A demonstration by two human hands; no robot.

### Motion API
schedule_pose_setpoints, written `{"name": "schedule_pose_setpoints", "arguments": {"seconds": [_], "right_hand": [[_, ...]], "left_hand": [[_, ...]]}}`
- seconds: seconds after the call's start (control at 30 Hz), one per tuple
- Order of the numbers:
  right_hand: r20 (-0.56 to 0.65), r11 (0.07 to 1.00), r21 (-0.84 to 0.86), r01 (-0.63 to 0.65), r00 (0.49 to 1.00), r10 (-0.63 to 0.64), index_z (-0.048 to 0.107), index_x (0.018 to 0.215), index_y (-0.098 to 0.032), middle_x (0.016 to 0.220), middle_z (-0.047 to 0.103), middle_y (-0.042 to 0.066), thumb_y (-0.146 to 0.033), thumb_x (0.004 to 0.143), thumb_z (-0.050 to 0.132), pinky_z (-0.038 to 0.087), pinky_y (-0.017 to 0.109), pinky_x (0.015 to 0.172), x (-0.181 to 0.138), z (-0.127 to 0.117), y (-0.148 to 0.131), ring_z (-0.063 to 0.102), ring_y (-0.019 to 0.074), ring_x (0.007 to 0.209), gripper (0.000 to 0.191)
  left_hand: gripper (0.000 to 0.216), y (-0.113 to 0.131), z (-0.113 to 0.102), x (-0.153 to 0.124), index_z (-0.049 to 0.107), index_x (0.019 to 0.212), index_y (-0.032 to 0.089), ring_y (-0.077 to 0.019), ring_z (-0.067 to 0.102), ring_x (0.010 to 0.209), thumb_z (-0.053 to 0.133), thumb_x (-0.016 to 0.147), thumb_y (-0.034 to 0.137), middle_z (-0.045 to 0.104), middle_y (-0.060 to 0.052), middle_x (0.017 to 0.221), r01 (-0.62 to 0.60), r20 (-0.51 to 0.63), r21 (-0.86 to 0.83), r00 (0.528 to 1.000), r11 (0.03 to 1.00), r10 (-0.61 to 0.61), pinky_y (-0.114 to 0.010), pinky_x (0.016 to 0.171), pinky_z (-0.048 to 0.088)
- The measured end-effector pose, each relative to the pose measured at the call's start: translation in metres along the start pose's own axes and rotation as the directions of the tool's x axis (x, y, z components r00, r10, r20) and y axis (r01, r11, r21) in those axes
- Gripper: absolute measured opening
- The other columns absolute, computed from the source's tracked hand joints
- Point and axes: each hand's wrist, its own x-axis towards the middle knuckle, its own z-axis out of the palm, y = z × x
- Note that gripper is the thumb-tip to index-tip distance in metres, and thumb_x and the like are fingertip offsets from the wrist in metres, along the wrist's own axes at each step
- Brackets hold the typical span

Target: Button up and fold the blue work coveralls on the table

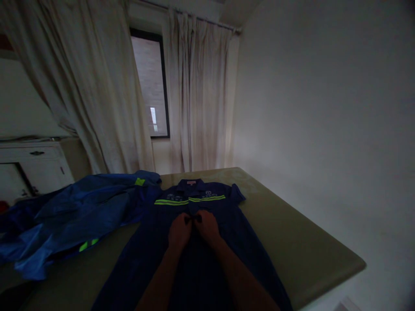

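Observation:
A dark navy work shirt [227, 216] with a bright yellow-green chest stripe lies flat on the olive table [301, 242], collar away from me. My left hand [179, 231] and my right hand [206, 225] meet at the shirt's front placket just below the stripe. Both hands are closed, fingers pinching the shirt's front edges at the centre. What sits between the fingertips is too dark to make out beyond the cloth.
A crumpled heap of brighter blue garments [71, 216] with yellow-green patches lies on the table's left. Behind stand pale curtains [197, 99], a dark-framed window [152, 82] and a white cabinet [35, 168]. A plain wall [324, 108] runs along the right.

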Motion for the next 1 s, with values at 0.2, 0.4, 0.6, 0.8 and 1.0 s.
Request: {"name": "schedule_pose_setpoints", "arguments": {"seconds": [0.2, 0.4, 0.6, 0.8, 1.0], "right_hand": [[-0.011, 0.998, 0.058, -0.034, 0.999, 0.035, 0.072, 0.112, -0.020, 0.116, 0.076, 0.009, -0.024, 0.092, 0.061, 0.047, 0.032, 0.095, 0.000, -0.005, -0.001, 0.069, 0.0243, 0.110, 0.023], [0.044, 0.998, 0.058, -0.002, 0.999, 0.000, 0.075, 0.107, -0.022, 0.112, 0.077, 0.008, -0.023, 0.088, 0.066, 0.047, 0.033, 0.093, -0.004, -0.007, -0.007, 0.069, 0.0253, 0.108, 0.021], [0.053, 0.993, 0.116, 0.031, 0.998, -0.037, 0.078, 0.096, -0.022, 0.100, 0.079, 0.005, -0.023, 0.086, 0.069, 0.048, 0.028, 0.085, -0.006, -0.011, -0.014, 0.072, 0.0224, 0.097, 0.014], [0.094, 0.968, 0.251, 0.020, 0.995, -0.045, 0.077, 0.083, -0.020, 0.085, 0.079, 0.003, -0.019, 0.091, 0.059, 0.048, 0.024, 0.073, 0.000, -0.011, -0.013, 0.073, 0.0182, 0.082, 0.020], [0.072, 0.964, 0.256, 0.071, 0.993, -0.092, 0.074, 0.090, -0.020, 0.091, 0.076, 0.003, -0.014, 0.084, 0.066, 0.050, 0.026, 0.081, 0.000, -0.009, -0.008, 0.070, 0.0187, 0.089, 0.011]], "left_hand": [[0.021, 0.004, 0.003, -0.011, 0.066, 0.106, 0.019, -0.0225, 0.065, 0.103, 0.047, 0.098, 0.017, 0.069, -0.010, 0.111, -0.029, -0.059, 0.010, 0.998, 1.000, 0.029, -0.033, 0.091, 0.046], [0.018, -0.004, -0.002, -0.014, 0.063, 0.103, 0.021, -0.0186, 0.066, 0.103, 0.046, 0.100, 0.016, 0.071, -0.005, 0.107, -0.055, -0.047, -0.024, 0.997, 0.998, 0.054, -0.029, 0.092, 0.045], [0.017, 0.002, -0.004, -0.016, 0.060, 0.102, 0.020, -0.0219, 0.068, 0.101, 0.043, 0.101, 0.017, 0.073, -0.008, 0.104, 0.024, -0.040, -0.002, 0.999, 1.000, -0.024, -0.031, 0.085, 0.045], [0.021, 0.002, -0.005, -0.021, 0.061, 0.109, 0.020, -0.0240, 0.070, 0.101, 0.042, 0.100, 0.016, 0.074, -0.011, 0.109, 0.054, -0.046, -0.051, 0.997, 0.997, -0.057, -0.033, 0.081, 0.047], [0.025, -0.006, -0.003, -0.018, 0.065, 0.112, 0.022, -0.0201, 0.071, 0.107, 0.042, 0.102, 0.025, 0.076, -0.006, 0.115, -0.001, -0.097, -0.231, 0.995, 0.973, -0.021, -0.030, 0.092, 0.049]]}}
